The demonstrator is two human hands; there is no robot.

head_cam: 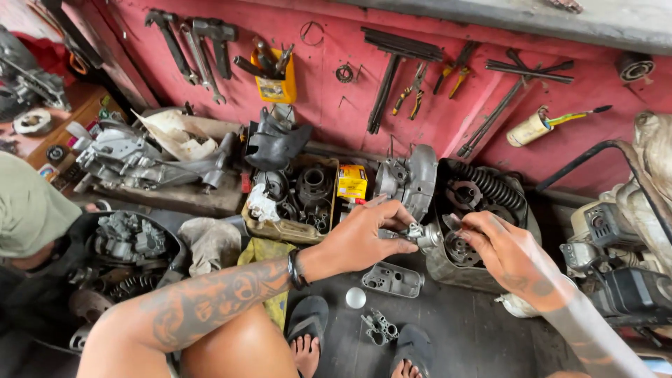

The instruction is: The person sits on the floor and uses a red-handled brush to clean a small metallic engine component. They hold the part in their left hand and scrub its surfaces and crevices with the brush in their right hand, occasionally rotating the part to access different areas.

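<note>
My left hand (364, 238) grips a small grey metal engine part (418, 232) between thumb and fingers, above the dark floor. My right hand (505, 253) pinches the same part from the right side. Directly behind the hands stands a dark tub (483, 276) with a coiled spring and round metal pieces. Below the hands lie a flat grey metal cover plate (393, 279), a small round silvery cap (355, 298) and another small cast part (379, 327). My feet in dark sandals (308, 322) rest on the floor.
A tray of greasy engine parts (297, 199) and a yellow box (352, 181) sit to the left. An engine casing (133, 157) lies on a wooden board. Wrenches, pliers and rods hang on the red wall (336, 98). Another person's capped head (28, 210) is at left. A small engine (609, 238) stands at right.
</note>
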